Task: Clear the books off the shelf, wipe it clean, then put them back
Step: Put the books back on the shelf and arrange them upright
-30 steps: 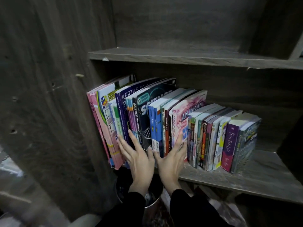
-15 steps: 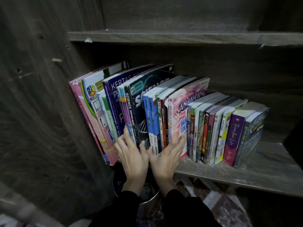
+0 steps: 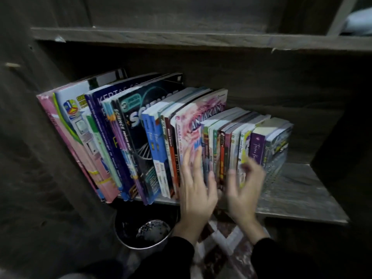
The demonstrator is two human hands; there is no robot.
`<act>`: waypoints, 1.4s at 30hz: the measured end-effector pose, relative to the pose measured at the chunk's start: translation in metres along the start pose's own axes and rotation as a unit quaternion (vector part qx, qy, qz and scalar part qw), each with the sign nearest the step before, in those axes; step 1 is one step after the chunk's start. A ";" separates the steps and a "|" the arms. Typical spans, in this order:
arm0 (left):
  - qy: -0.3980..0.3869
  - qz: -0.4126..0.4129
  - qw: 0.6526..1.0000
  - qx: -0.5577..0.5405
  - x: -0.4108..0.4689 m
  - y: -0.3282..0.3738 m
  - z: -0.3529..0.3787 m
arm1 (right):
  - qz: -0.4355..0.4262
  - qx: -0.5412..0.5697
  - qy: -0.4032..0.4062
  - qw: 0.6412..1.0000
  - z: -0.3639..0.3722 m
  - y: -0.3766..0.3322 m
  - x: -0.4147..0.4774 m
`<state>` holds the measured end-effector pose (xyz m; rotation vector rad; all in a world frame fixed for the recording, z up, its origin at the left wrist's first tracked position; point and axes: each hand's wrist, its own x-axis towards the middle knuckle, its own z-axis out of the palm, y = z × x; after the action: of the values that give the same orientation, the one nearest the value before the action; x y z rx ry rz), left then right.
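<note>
Below, a bin [image 3: 145, 235] sits under the shelf [image 3: 298, 191]; left hand [image 3: 196, 193] rests released on books [image 3: 130, 137], right hand [image 3: 244, 190] blurred, grip untellable.

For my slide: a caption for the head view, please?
Left hand and right hand at a leaning row of colourful books on a grey wooden shelf.

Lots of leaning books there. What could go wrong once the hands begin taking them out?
The row of books leans left, so pulling small ones near the left hand and right hand could topple their neighbours. The tall workbooks appear to jut past the shelf edge and might slip into the metal bin below.
</note>
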<state>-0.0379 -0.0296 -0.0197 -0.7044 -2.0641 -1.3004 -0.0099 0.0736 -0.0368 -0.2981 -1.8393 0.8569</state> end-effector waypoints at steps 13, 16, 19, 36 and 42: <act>-0.024 -0.293 0.955 -0.043 0.040 0.025 0.087 | 0.505 0.176 -0.070 0.842 -0.008 0.186 0.080; -0.043 -0.256 0.966 -0.011 0.036 0.029 0.091 | 0.513 0.262 -0.072 0.814 0.001 0.142 0.083; 0.008 -0.230 0.973 -0.009 0.032 0.021 0.096 | 0.495 0.281 -0.084 0.818 0.010 0.133 0.088; 0.135 0.068 0.964 0.217 -0.006 -0.021 0.001 | 0.488 0.178 -0.118 0.846 0.015 0.133 0.075; 0.054 -0.042 0.975 0.210 0.002 -0.048 0.009 | 0.487 0.281 -0.152 0.813 0.014 0.106 0.071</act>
<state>-0.0743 -0.0393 -0.0504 -0.3529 -2.1978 -0.8748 -0.0721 0.1828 -0.0614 -0.7818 -1.5399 2.2146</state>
